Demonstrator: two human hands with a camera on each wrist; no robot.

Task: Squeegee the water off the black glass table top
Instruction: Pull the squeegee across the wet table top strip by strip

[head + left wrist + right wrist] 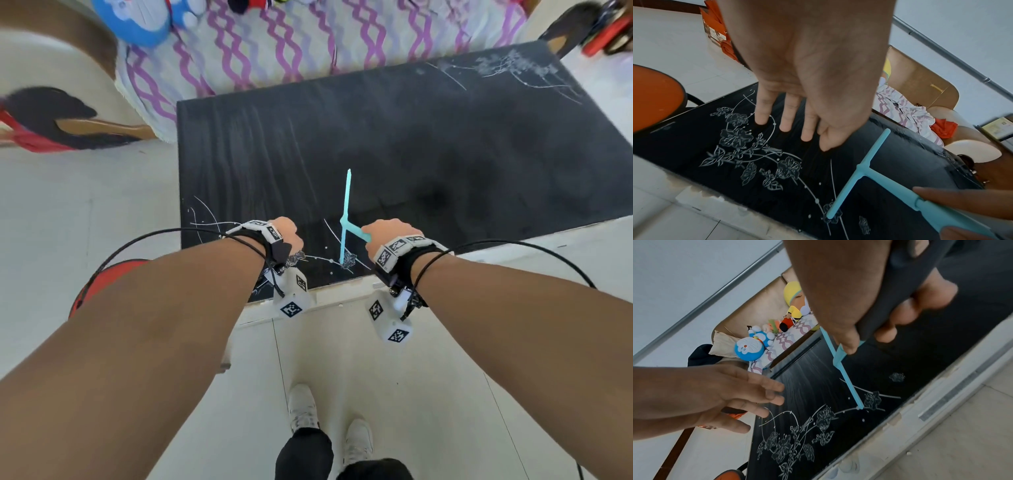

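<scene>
While the light-blue squeegee [345,219] sits blade-down on the black glass table [445,144], near its front edge and a bit left of centre, the blade runs front to back with its near tip right on one of the little etched flowers [832,215]. Its handle sticks out to the right into the right hand [388,236], which has its fingers wrapped round the handle and the thumb laid along the top, so a solid grip there. Left of the blade the glass looks streaky and wet, with thin lines running away from the front edge; right of it the surface looks darker and smoother.

Left hand [807,97] is just hanging over the front-left part of the table, fingers straight and spread, holding nothing. Can't tell if the fingertips actually touch the glass.

Under and around that hand there's the white floral etching [740,142] on the glass. Off the left corner is an orange round stool [653,95]. Behind the table, a couch with a purple wavy-pattern cover [267,44] and a blue Doraemon plush [751,348].
</scene>
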